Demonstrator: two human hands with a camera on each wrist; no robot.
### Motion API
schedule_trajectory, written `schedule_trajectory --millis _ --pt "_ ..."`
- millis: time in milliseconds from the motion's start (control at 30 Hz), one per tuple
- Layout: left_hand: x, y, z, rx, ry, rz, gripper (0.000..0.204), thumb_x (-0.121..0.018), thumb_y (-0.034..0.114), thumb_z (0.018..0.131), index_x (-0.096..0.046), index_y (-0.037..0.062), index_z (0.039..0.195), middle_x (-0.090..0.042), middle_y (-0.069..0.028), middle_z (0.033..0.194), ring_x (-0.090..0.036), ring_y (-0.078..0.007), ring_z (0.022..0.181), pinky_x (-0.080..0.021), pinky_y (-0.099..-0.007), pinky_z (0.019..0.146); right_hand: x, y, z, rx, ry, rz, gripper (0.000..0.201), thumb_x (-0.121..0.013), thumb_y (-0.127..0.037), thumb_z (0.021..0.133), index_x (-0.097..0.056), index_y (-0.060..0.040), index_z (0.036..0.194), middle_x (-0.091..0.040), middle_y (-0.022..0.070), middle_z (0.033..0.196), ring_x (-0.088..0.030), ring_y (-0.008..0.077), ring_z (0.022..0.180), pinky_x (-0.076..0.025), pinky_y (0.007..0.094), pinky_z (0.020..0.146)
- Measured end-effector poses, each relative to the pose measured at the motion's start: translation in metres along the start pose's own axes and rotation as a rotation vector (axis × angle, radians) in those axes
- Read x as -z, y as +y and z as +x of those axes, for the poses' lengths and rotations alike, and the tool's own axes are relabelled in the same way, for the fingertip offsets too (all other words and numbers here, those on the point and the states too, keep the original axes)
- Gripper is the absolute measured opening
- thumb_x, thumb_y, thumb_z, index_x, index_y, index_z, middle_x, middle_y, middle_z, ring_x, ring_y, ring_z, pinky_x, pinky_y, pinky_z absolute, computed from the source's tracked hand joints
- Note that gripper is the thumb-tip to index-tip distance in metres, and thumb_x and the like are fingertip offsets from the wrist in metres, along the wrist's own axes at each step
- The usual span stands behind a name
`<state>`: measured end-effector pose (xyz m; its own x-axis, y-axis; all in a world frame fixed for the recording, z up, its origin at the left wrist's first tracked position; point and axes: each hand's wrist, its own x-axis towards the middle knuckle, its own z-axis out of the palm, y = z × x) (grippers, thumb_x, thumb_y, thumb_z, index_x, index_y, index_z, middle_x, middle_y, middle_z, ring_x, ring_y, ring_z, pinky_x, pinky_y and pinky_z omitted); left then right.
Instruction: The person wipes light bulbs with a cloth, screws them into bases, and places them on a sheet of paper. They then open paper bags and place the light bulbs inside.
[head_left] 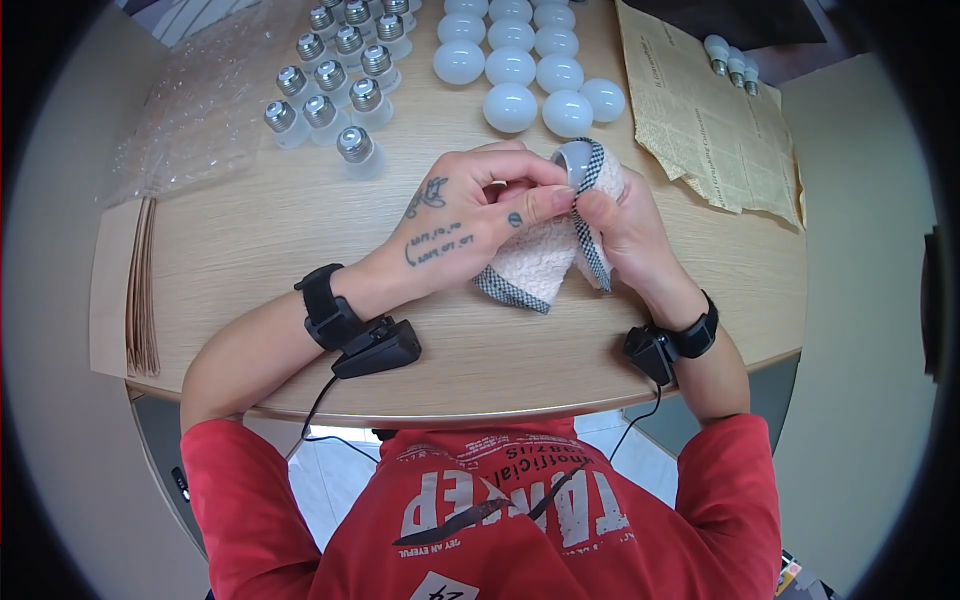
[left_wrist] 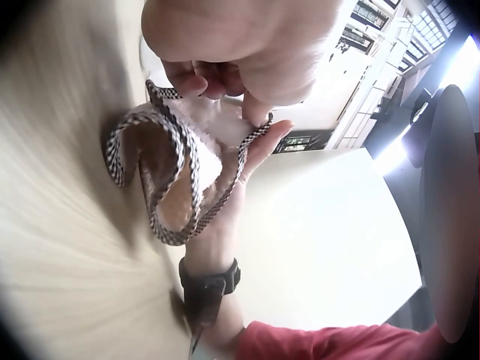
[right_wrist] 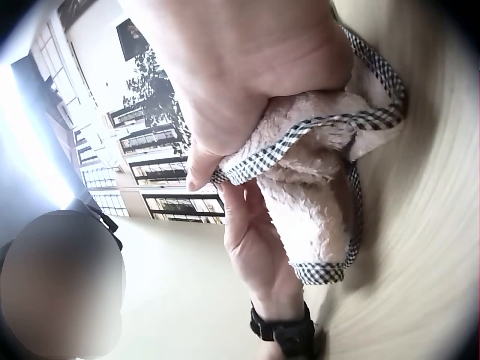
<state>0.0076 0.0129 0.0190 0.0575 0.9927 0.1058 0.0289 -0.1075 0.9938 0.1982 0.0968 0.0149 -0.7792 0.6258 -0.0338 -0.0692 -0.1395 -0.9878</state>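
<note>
Both hands meet above the table around a pale cloth (head_left: 545, 262) with a black-and-white checked border. Out of the top of the cloth shows the whitish, rounded end of a light bulb (head_left: 573, 160); the rest of it is covered. My left hand (head_left: 465, 210) reaches in from the left and grips the bulb, its thumb at the checked border. Wrapping the cloth round the bulb from the other side, my right hand (head_left: 638, 230) has its thumb on the border. In the right wrist view, the fluffy cloth (right_wrist: 304, 210) hangs in folds below the right palm.
Bulbs with silver screw caps (head_left: 355, 145) stand in rows at the back left. White round bulbs (head_left: 510, 108) stand behind the hands. Printed brown paper (head_left: 700, 130) lies at the right, small bulbs (head_left: 735, 65) beside it. Bubble wrap (head_left: 180, 120) and folded brown paper (head_left: 140, 290) lie left.
</note>
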Motion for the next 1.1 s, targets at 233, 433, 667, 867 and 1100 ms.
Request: schedule_trajectory --millis 233,433,667,867,1100 --pt "0.003 0.005 -0.001 0.062 -0.034 -0.143 0.018 -0.066 0.016 0.096 -0.067 0.0001 0.106 -0.062 0.0027 0.089 -0.052 -0.0027 0.080 -0.042 -0.0201 0.070 -0.005 -0.006 -0.004 0.034 0.161 -0.141 0.028 -0.072 -0.026 0.091 -0.066 0.0001 0.099 -0.068 0.0009 0.088 -0.061 0.0073 0.080 -0.049 0.0233 0.071" --pt "0.003 0.001 -0.001 -0.003 0.029 -0.116 0.019 -0.066 0.016 0.096 -0.067 0.0009 0.107 -0.065 0.0017 0.091 -0.054 -0.0026 0.080 -0.043 -0.0189 0.072 0.033 0.006 -0.004 0.139 0.382 -0.299 0.051 -0.040 -0.046 0.101 -0.058 -0.0014 0.085 -0.056 0.0006 0.072 -0.046 0.0081 0.059 -0.036 0.0234 0.056" --pt "0.005 0.004 -0.002 -0.031 0.033 -0.142 0.020 -0.066 0.016 0.096 -0.067 0.0014 0.110 -0.064 0.0022 0.092 -0.053 -0.0018 0.080 -0.042 -0.0182 0.071 0.034 -0.002 0.004 0.615 0.671 -0.402 0.039 -0.041 -0.032 0.096 -0.056 0.0021 0.104 -0.057 0.0104 0.101 -0.054 0.0164 0.093 -0.040 0.0297 0.082" --pt "0.004 0.005 -0.002 -0.040 0.035 -0.223 0.021 -0.067 0.016 0.095 -0.067 0.0016 0.110 -0.062 0.0040 0.087 -0.049 -0.0001 0.075 -0.038 -0.0172 0.065 0.021 -0.008 0.010 0.849 0.719 -0.353 0.042 -0.055 -0.023 0.089 -0.049 0.0023 0.122 -0.051 0.0143 0.123 -0.052 0.0228 0.110 -0.038 0.0368 0.098" --pt "0.001 0.007 -0.003 -0.022 0.030 -0.288 0.020 -0.066 0.017 0.095 -0.067 0.0016 0.108 -0.061 0.0046 0.085 -0.046 0.0004 0.072 -0.035 -0.0173 0.062 0.009 -0.007 0.006 0.679 0.096 -0.606 0.069 -0.078 -0.023 0.074 -0.050 -0.0007 0.133 -0.052 0.0149 0.127 -0.053 0.0238 0.112 -0.041 0.0366 0.099"
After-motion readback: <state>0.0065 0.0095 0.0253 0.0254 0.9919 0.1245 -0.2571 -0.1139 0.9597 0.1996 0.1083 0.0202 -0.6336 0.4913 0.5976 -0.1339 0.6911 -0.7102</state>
